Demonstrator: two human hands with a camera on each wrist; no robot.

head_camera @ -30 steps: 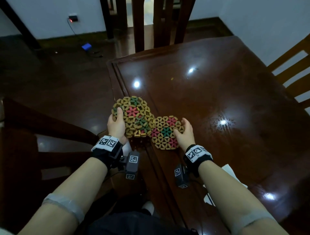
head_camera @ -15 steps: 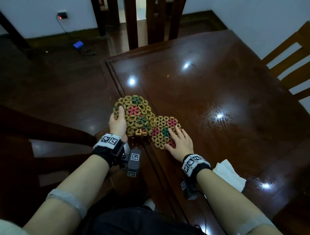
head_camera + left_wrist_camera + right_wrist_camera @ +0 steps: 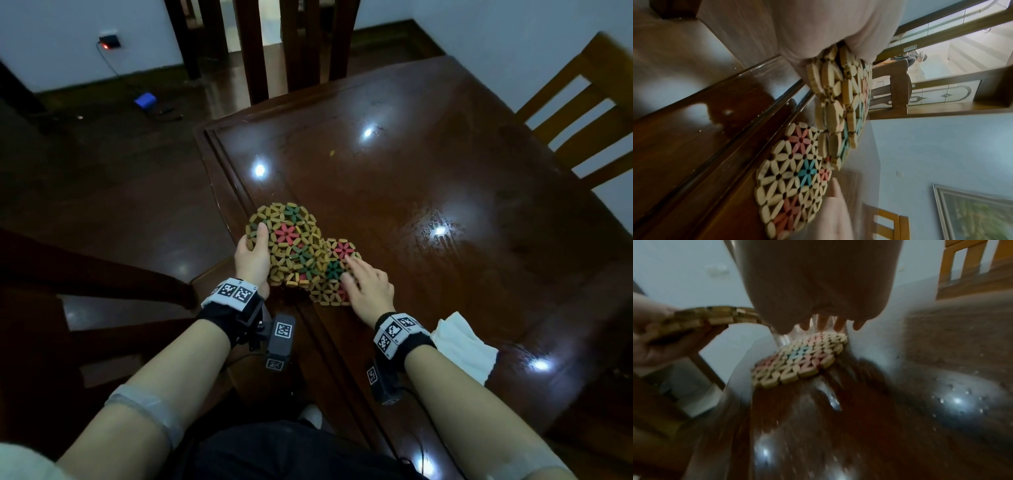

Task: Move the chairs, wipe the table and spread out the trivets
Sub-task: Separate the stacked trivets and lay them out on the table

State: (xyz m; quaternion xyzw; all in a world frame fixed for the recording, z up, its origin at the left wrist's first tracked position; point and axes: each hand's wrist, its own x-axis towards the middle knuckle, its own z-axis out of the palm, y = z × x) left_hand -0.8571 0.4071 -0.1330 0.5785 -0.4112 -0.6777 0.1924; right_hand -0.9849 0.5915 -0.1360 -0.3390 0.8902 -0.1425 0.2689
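Gleaming dark wooden table (image 3: pixel 428 192) ringed by chairs (image 3: pixel 579 113), white walls.

The left hand (image 3: pixel 252 262) holds the big trivet (image 3: pixel 287 245). The right hand (image 3: pixel 371 291) lies flat on the small trivet (image 3: pixel 334 274) on the counter (image 3: pixel 445 192).

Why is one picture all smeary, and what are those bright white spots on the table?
Right wrist view: motion blur smears the table and the flat trivet. Head view: the white spots are glare from lights on the glossy table, and the room looks dim. Left wrist view: sharper and brighter, though the right hand at the bottom is blurred.
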